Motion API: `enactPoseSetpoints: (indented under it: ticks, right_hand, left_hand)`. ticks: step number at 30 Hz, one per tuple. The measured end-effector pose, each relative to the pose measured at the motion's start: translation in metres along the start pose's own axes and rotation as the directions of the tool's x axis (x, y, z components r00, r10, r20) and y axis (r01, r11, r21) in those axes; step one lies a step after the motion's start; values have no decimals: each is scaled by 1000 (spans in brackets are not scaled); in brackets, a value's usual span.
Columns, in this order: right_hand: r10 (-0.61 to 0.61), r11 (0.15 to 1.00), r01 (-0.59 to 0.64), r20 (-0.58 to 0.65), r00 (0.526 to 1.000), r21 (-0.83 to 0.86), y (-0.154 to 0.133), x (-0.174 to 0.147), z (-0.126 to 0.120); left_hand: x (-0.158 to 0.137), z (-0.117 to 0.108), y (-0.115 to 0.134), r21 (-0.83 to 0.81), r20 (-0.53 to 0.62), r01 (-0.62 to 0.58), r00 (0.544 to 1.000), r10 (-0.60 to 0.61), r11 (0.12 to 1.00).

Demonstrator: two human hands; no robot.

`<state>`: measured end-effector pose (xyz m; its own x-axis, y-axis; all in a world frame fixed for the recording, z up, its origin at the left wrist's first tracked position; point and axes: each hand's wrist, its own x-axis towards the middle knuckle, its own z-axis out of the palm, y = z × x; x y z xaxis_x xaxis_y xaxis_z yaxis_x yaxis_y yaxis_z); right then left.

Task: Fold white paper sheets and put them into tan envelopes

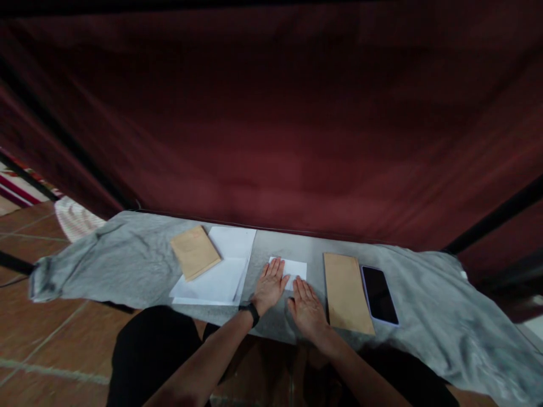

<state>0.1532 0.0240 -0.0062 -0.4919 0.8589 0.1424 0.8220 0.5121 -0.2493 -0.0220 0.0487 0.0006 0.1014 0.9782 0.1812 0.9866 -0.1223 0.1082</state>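
A small folded white paper (pixel 297 267) lies on the grey cloth in front of me. My left hand (pixel 270 284) rests flat on its left part, fingers stretched out, with a dark band on the wrist. Across the lower right part of the paper lies my right hand (pixel 306 308), also flat with its fingers extended. The palms and fingers cover much of the paper. Just right of my right hand is a long brown envelope (pixel 345 291). Larger white sheets (pixel 212 288) lie to the left of my left hand.
Smaller brown envelopes (pixel 195 252) lie on the white sheets. A phone (pixel 379 295) with a dark screen sits right of the long envelope. Grey cloth (pixel 139 254) covers the narrow bench, and a dark red curtain (pixel 271 169) rises behind it. Tiled floor (pixel 55 339) shows at left.
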Motion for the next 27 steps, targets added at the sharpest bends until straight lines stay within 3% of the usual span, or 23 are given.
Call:
enactPoseSetpoints:
  ticks: [7,18,21,24,27]
  right_hand:
    - [80,996,-79,24,997,-47,1,7,-9]
    - [116,992,-112,63,991,-59,-2,10,-15]
    - [52,998,-50,66,997,-22,-1,12,-15]
    - [-57,998,54,91,994,36,0,13,-13]
    - [-82,995,77,91,993,59,2,14,-10]
  left_hand:
    - [-9,4,-21,49,-43,106,994,-104,993]
    - [-49,0,-27,54,-165,135,978,-124,989]
    - [-54,-4,-14,14,-177,22,984,-19,1000]
    - [-58,-6,2,-22,-86,-134,988,131,991]
    - [-57,-8,12,-42,-9,-147,989,147,988]
